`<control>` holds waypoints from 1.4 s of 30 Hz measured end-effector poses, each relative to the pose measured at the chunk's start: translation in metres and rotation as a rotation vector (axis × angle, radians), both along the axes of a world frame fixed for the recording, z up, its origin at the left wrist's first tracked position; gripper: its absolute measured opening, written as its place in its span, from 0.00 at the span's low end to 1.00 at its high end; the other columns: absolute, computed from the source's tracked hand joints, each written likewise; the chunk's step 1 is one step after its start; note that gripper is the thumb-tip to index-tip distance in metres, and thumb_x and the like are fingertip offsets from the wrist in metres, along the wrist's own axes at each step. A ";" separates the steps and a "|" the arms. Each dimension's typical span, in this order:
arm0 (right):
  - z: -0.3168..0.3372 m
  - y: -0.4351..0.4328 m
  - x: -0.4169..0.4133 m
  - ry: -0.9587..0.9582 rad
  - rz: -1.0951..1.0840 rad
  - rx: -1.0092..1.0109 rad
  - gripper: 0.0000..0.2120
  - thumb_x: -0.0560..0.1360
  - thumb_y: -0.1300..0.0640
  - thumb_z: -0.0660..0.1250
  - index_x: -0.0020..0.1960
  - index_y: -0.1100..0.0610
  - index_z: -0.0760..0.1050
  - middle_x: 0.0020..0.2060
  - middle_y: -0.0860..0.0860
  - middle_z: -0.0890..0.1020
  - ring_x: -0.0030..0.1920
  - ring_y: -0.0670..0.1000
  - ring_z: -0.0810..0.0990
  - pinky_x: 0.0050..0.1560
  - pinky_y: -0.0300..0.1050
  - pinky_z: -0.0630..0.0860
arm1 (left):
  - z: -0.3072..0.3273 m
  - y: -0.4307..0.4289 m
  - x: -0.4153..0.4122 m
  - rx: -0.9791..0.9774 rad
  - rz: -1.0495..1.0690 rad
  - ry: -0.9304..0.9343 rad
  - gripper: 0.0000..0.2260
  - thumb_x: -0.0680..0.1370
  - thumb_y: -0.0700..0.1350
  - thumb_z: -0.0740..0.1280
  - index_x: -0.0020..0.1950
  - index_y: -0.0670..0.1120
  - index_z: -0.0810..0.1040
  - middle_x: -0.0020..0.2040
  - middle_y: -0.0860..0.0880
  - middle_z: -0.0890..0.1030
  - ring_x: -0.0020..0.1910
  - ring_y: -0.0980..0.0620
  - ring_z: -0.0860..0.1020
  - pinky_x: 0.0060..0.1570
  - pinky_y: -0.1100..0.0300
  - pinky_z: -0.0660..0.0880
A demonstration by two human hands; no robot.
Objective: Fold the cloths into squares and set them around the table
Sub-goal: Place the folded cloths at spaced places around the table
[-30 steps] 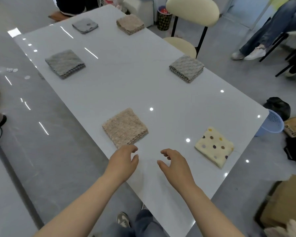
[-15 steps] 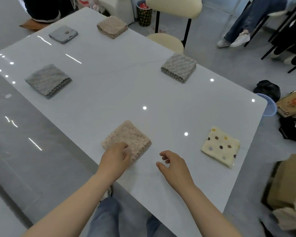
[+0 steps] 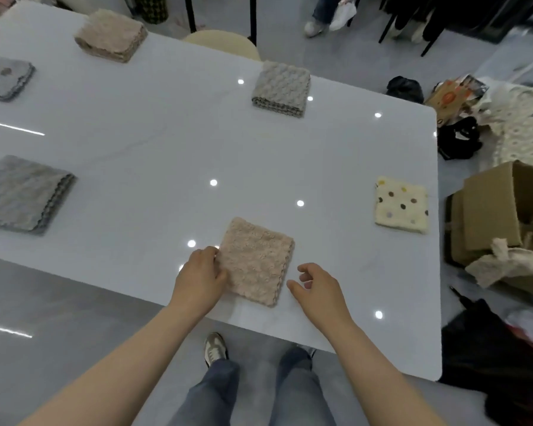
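A folded beige cloth (image 3: 256,261) lies square on the white table (image 3: 166,149) near its front edge. My left hand (image 3: 201,273) grips the cloth's left edge, thumb on top. Just right of the cloth, apart from it, my right hand (image 3: 316,285) hovers with fingers loosely curled and nothing in it. Other folded squares lie around the table: a cream dotted cloth (image 3: 401,204) at the right, a grey cloth (image 3: 282,87) at the far side, a tan cloth (image 3: 111,33) at the back, and two grey cloths (image 3: 22,193) (image 3: 5,76) at the left.
An open cardboard box (image 3: 502,210) with a crumpled cloth (image 3: 505,262) hanging out stands on the floor to the right, among bags and clutter. A cream chair (image 3: 225,41) is tucked in at the far side. My legs and shoes are below the table's front edge.
My left hand reached forward and took hold of the beige cloth's left edge. The view swung right and down, so the cloth now sits square in front of me. My right hand stays beside it.
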State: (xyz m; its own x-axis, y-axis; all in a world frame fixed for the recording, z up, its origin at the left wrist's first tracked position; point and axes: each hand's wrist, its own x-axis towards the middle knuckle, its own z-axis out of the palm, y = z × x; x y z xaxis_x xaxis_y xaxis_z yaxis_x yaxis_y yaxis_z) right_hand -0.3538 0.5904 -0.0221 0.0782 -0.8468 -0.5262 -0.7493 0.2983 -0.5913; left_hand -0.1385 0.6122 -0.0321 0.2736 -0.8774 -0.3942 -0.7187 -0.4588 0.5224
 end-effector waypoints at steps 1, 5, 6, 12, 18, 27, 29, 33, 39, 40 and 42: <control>-0.001 0.002 0.003 -0.003 -0.024 0.025 0.21 0.78 0.51 0.65 0.69 0.56 0.68 0.61 0.52 0.76 0.59 0.49 0.75 0.58 0.40 0.71 | -0.001 -0.001 0.001 0.008 -0.007 0.014 0.13 0.76 0.44 0.61 0.60 0.43 0.72 0.53 0.45 0.76 0.48 0.46 0.77 0.48 0.51 0.76; -0.009 0.006 0.014 -0.018 -0.099 0.098 0.26 0.78 0.49 0.64 0.72 0.58 0.65 0.62 0.53 0.76 0.60 0.50 0.75 0.55 0.38 0.69 | -0.007 -0.006 0.005 0.016 -0.007 0.046 0.11 0.75 0.43 0.62 0.56 0.42 0.73 0.49 0.44 0.77 0.44 0.45 0.78 0.43 0.51 0.76; -0.012 0.005 0.016 -0.021 -0.119 0.103 0.27 0.78 0.48 0.65 0.72 0.59 0.64 0.61 0.53 0.76 0.59 0.50 0.75 0.53 0.38 0.68 | -0.010 -0.008 0.005 0.013 -0.001 0.048 0.11 0.75 0.43 0.63 0.55 0.41 0.73 0.47 0.44 0.77 0.43 0.45 0.77 0.42 0.50 0.76; -0.017 0.000 0.029 -0.059 -0.196 0.076 0.23 0.76 0.52 0.68 0.66 0.61 0.67 0.43 0.48 0.75 0.47 0.52 0.77 0.44 0.41 0.73 | -0.025 -0.006 -0.002 -0.013 -0.018 0.088 0.09 0.74 0.45 0.65 0.54 0.45 0.73 0.41 0.46 0.76 0.36 0.50 0.75 0.30 0.61 0.66; -0.024 0.007 0.033 -0.099 -0.225 0.052 0.16 0.75 0.54 0.69 0.59 0.58 0.70 0.45 0.47 0.75 0.46 0.48 0.75 0.36 0.32 0.67 | -0.026 0.003 -0.006 -0.026 -0.019 0.094 0.11 0.76 0.45 0.65 0.56 0.45 0.72 0.46 0.47 0.75 0.39 0.52 0.73 0.32 0.67 0.63; -0.031 0.026 0.040 -0.133 -0.232 0.023 0.11 0.75 0.56 0.69 0.52 0.54 0.68 0.39 0.42 0.73 0.41 0.45 0.74 0.33 0.30 0.65 | -0.028 0.019 0.001 -0.044 -0.016 0.094 0.13 0.77 0.45 0.65 0.60 0.45 0.72 0.47 0.47 0.74 0.42 0.51 0.72 0.36 0.61 0.65; -0.032 0.030 0.042 -0.138 -0.237 0.014 0.11 0.75 0.56 0.69 0.52 0.53 0.68 0.39 0.41 0.73 0.39 0.43 0.73 0.32 0.30 0.65 | -0.028 0.021 0.003 -0.052 -0.014 0.099 0.13 0.76 0.45 0.65 0.60 0.44 0.72 0.47 0.46 0.74 0.41 0.51 0.72 0.35 0.62 0.65; -0.034 0.031 0.044 -0.147 -0.251 -0.009 0.10 0.75 0.56 0.69 0.51 0.54 0.69 0.38 0.41 0.73 0.37 0.40 0.72 0.32 0.30 0.65 | -0.029 0.022 0.004 -0.058 -0.006 0.107 0.12 0.77 0.45 0.65 0.60 0.44 0.72 0.48 0.46 0.74 0.42 0.51 0.72 0.39 0.61 0.66; -0.038 0.032 0.049 -0.162 -0.299 -0.075 0.09 0.74 0.57 0.69 0.52 0.54 0.71 0.37 0.40 0.74 0.39 0.43 0.74 0.34 0.29 0.67 | -0.033 0.022 0.006 -0.111 0.016 0.124 0.11 0.76 0.43 0.65 0.58 0.44 0.73 0.46 0.46 0.76 0.40 0.53 0.73 0.33 0.68 0.64; -0.038 0.033 0.050 -0.167 -0.295 -0.080 0.09 0.74 0.57 0.69 0.51 0.53 0.71 0.37 0.40 0.74 0.38 0.42 0.74 0.33 0.29 0.67 | -0.033 0.022 0.007 -0.117 0.019 0.123 0.11 0.77 0.43 0.65 0.58 0.44 0.73 0.46 0.47 0.76 0.38 0.55 0.72 0.33 0.69 0.63; -0.039 0.034 0.051 -0.187 -0.291 -0.093 0.08 0.75 0.57 0.69 0.51 0.53 0.71 0.37 0.39 0.74 0.37 0.39 0.73 0.35 0.27 0.69 | -0.033 0.021 0.009 -0.122 0.020 0.122 0.13 0.77 0.43 0.65 0.60 0.44 0.73 0.48 0.47 0.75 0.38 0.57 0.71 0.33 0.70 0.63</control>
State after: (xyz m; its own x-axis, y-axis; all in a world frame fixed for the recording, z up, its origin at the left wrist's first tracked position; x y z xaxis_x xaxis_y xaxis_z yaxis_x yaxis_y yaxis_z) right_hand -0.3032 0.6249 -0.0611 -0.0852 -0.8913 -0.4453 -0.5169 0.4216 -0.7450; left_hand -0.1294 0.6329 -0.0649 0.2478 -0.9158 -0.3162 -0.6382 -0.3999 0.6579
